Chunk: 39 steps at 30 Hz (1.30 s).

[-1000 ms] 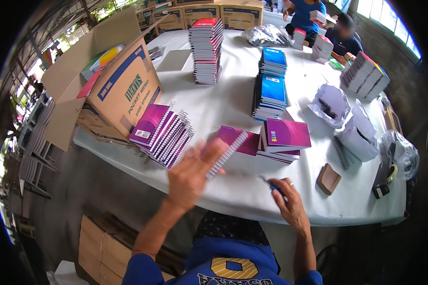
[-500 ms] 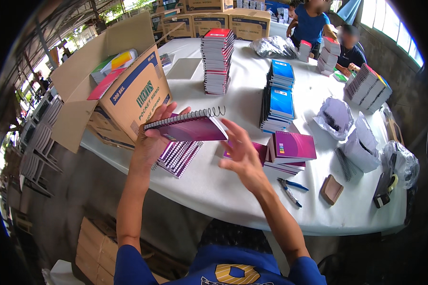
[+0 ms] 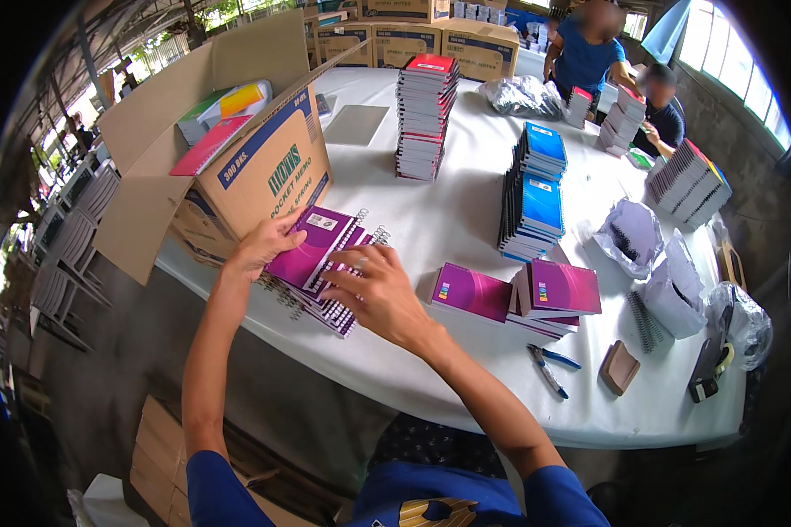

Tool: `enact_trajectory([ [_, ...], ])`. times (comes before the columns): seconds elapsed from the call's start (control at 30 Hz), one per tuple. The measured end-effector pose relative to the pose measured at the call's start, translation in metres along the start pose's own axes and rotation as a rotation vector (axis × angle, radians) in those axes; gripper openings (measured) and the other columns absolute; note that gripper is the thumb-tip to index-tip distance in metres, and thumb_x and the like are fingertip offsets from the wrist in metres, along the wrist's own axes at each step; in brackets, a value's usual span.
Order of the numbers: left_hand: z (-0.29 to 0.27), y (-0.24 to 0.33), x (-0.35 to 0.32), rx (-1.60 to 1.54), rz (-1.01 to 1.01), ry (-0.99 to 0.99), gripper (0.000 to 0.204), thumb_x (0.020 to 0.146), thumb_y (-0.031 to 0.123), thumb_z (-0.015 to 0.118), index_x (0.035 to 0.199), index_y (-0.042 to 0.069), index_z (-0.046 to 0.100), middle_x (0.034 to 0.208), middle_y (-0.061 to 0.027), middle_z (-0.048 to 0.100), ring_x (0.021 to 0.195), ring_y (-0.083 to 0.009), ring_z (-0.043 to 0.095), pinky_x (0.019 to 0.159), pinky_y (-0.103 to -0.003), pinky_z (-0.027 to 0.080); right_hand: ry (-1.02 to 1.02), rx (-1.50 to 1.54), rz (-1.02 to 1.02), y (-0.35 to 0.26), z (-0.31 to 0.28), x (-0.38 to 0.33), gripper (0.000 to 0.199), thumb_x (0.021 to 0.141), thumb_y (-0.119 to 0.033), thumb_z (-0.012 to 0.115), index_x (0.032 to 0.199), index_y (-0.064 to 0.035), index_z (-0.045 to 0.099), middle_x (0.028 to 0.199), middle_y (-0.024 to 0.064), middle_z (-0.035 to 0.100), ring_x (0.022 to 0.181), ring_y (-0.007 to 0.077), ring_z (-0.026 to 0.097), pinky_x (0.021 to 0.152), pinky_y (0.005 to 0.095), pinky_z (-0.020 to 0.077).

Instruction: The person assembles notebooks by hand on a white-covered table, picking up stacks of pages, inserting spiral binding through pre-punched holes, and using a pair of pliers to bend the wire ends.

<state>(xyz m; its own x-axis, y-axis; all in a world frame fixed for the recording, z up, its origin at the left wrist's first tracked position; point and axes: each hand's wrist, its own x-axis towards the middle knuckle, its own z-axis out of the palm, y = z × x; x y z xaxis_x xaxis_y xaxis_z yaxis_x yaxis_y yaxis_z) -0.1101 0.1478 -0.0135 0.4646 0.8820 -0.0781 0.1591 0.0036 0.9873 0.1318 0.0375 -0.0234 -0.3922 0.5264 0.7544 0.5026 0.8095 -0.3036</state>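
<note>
My left hand [image 3: 271,246] pinches a purple spiral notebook [image 3: 306,256] at its left edge, with the thumb on the cover. The notebook lies over a stack of purple spiral notebooks [image 3: 336,316] on the near left of the table; some wire coils stick out past the far ends. My right hand [image 3: 373,288] rests at the right side of this notebook and stack, fingers apart and slightly bent. To its right lie purple booklets [image 3: 473,292] with no coil visible, beside a small pile of purple booklets [image 3: 564,288].
An open cardboard box [image 3: 264,171] with notebooks stands left. Tall red [image 3: 426,119] and blue [image 3: 536,198] notebook stacks rise farther back. Blue-handled pliers [image 3: 551,367], a brown block [image 3: 620,367], loose coils [image 3: 644,321] and white bags [image 3: 675,285] lie right. Two people [image 3: 589,48] work beyond.
My left hand has lowered the purple spiral notebook from the air onto the stack. My right hand has moved left and down to its side. The view has shifted slightly.
</note>
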Motion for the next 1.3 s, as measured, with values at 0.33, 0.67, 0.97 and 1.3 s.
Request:
enact_trajectory([
  [0.33,0.027,0.021,-0.009,0.973,0.243,0.441,0.063,0.091,0.006,0.065,0.148,-0.003,0.039,0.15,-0.0173,0.045,0.134,-0.0226,0.048,0.111,-0.032,0.036,0.006,-0.465,0.364,0.031,-0.052,-0.11,0.032,0.079,-0.003,0.067,0.11,-0.0046,0.067,0.119,0.0129,0.061,0.114,0.0317,0.056,0.096,0.0429,0.045],
  [0.67,0.212,-0.055,-0.068,-0.418,-0.113,-0.132,0.056,0.101,0.025,0.059,0.15,0.005,0.04,0.145,-0.0188,0.049,0.135,-0.027,0.048,0.113,-0.041,0.036,-0.133,-0.619,0.366,0.032,-0.082,-0.163,0.045,0.075,-0.001,0.062,0.12,-0.0015,0.064,0.114,0.0124,0.062,0.107,0.0297,0.058,0.092,0.0429,0.0458],
  [0.97,0.262,-0.057,-0.052,-0.776,-0.185,-0.401,0.053,0.101,0.02,0.055,0.148,0.002,0.037,0.141,-0.0153,0.052,0.131,-0.0244,0.052,0.111,-0.041,0.043,0.265,-0.092,0.732,-0.037,-0.135,-0.191,0.058,0.072,-0.017,0.082,0.124,-0.0017,0.06,0.116,0.0142,0.062,0.111,0.0305,0.058,0.095,0.0412,0.047],
  [1.3,0.301,-0.075,-0.049,-0.257,0.251,-0.392,0.087,0.088,-0.011,0.059,0.159,0.008,0.012,0.159,-0.0195,0.028,0.147,-0.0279,0.03,0.117,-0.034,0.022,0.408,0.708,1.074,-0.034,-0.128,-0.235,0.018,0.088,0.0,0.069,0.102,-0.001,0.058,0.101,0.0056,0.066,0.095,0.011,0.06,0.086,0.0268,0.0474],
])
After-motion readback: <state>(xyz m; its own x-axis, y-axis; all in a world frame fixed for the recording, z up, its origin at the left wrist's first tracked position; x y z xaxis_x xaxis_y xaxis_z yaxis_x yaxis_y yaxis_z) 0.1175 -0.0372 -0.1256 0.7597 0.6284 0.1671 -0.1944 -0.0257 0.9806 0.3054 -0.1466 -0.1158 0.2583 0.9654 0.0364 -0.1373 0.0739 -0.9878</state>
